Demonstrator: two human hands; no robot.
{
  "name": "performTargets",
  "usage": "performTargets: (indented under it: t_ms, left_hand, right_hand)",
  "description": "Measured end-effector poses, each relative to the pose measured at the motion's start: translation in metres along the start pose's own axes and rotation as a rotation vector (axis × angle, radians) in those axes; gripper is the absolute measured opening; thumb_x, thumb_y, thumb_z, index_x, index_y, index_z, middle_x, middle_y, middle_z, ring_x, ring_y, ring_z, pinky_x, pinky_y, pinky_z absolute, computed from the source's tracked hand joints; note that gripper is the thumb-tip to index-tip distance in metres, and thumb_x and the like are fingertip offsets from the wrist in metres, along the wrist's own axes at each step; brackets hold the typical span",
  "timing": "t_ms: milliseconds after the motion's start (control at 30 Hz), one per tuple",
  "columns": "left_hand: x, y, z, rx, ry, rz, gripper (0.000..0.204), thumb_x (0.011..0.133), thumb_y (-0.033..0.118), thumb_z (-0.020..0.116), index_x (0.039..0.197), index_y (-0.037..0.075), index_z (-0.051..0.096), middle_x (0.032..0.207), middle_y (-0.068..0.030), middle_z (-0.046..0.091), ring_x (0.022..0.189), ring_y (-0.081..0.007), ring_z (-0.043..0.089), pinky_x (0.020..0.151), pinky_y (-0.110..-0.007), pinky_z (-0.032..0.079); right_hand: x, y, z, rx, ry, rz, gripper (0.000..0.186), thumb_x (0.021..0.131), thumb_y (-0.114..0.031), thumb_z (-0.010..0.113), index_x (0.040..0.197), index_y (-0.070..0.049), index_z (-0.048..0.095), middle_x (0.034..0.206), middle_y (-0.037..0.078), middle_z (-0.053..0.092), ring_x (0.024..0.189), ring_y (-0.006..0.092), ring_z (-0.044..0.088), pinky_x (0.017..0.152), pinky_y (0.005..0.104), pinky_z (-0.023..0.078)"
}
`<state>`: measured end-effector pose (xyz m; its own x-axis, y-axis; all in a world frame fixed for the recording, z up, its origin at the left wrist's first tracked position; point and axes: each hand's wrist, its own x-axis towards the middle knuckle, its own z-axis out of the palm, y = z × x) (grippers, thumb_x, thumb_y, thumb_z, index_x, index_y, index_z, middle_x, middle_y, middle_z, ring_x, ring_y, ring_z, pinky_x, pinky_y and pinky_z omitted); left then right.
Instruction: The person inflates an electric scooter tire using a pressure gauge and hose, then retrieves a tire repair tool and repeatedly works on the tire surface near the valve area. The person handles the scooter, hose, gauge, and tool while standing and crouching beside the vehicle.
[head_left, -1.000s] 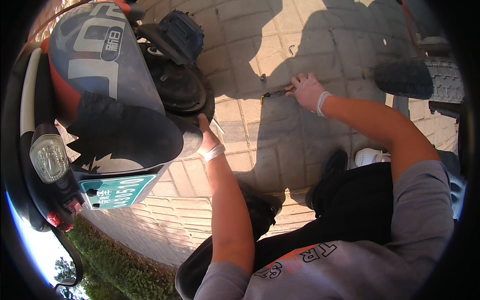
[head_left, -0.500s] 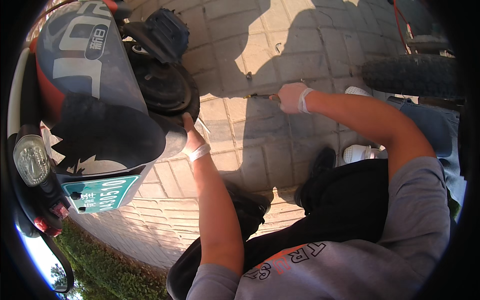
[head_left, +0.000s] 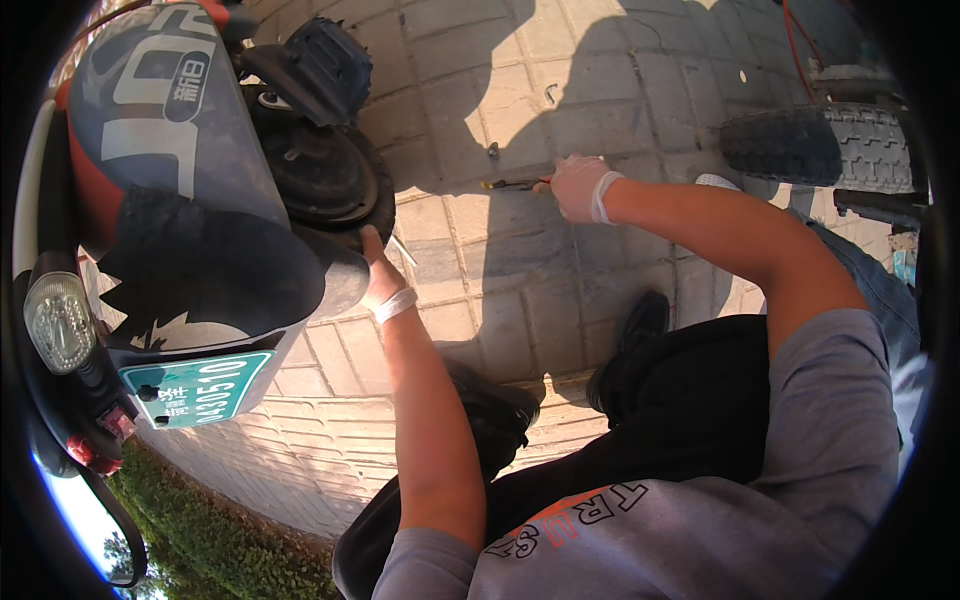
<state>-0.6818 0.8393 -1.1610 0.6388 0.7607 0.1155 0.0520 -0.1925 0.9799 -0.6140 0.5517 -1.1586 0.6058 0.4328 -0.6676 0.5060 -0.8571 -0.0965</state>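
My left hand (head_left: 377,277), in a thin clear glove, is at the black rear tyre (head_left: 383,205) of a grey and red electric scooter (head_left: 250,150). One digit presses on the tyre's edge, and the other fingers are largely hidden by the tyre and mudguard. My right hand (head_left: 580,187), gloved the same way, is stretched out over the paving. Its closed fingers hold a slim hand tool (head_left: 517,185), dark with a yellowish end pointing toward the scooter; its exact kind is too small to make out. A thin white strip (head_left: 404,250) shows beside the left hand.
A small dark piece (head_left: 493,151) and a bent bit (head_left: 550,94) lie on the brick paving (head_left: 520,325). Another vehicle's tyre (head_left: 820,150) stands at the far right. A person's jeans leg (head_left: 870,270) is beside my right arm. Shrubs (head_left: 215,520) grow at lower left.
My right hand has shifted slightly left and up with the tool. The person at right has moved, uncovering more of the other vehicle's tyre. My left hand stays at the scooter's tyre.
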Motion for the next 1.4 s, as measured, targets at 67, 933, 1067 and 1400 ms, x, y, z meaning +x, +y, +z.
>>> performTargets:
  t_ms: [67, 933, 1067, 1400]
  left_hand:
    - [0.0, 0.0, 0.0, -0.009, 0.001, -0.001, 0.047, 0.077, 0.01, 0.076, 0.117, -0.007, 0.06, 0.122, -0.0144, 0.062, 0.102, -0.0228, 0.059, 0.092, -0.033, 0.046]
    - [0.004, -0.012, -0.006, 0.021, -0.03, 0.007, 0.046, 0.079, 0.014, 0.074, 0.118, -0.007, 0.06, 0.124, -0.0133, 0.061, 0.102, -0.022, 0.058, 0.094, -0.032, 0.044]
    - [0.001, -0.018, -0.004, -0.045, 0.001, -0.086, 0.051, 0.08, 0.02, 0.074, 0.121, -0.005, 0.059, 0.129, -0.0128, 0.057, 0.109, -0.0225, 0.056, 0.097, -0.032, 0.042]
    - [0.002, -0.044, -0.008, 0.418, 0.029, 0.097, 0.059, 0.08, 0.037, 0.072, 0.125, 0.0, 0.057, 0.132, -0.0151, 0.055, 0.117, -0.0303, 0.053, 0.101, -0.038, 0.039]
  right_hand:
    - [0.0, 0.002, 0.001, -0.071, 0.024, -0.032, 0.038, 0.079, -0.017, 0.059, 0.113, -0.003, 0.066, 0.115, 0.018, 0.058, 0.108, 0.0321, 0.056, 0.083, 0.0413, 0.05]
    - [0.012, -0.003, -0.01, 0.907, 0.316, 0.105, 0.037, 0.09, -0.039, 0.056, 0.091, -0.002, 0.064, 0.067, 0.009, 0.061, 0.063, 0.0259, 0.062, 0.06, 0.0389, 0.049]
    - [0.015, 0.016, -0.095, 1.843, 0.531, 0.308, 0.039, 0.094, -0.043, 0.053, 0.081, -0.006, 0.058, 0.059, -0.001, 0.047, 0.047, 0.0102, 0.045, 0.038, 0.0285, 0.038]
    - [-0.098, -0.068, -0.226, 0.901, 1.019, -0.861, 0.025, 0.085, -0.021, 0.066, 0.089, 0.004, 0.061, 0.096, 0.017, 0.057, 0.083, 0.0269, 0.057, 0.074, 0.0343, 0.047]
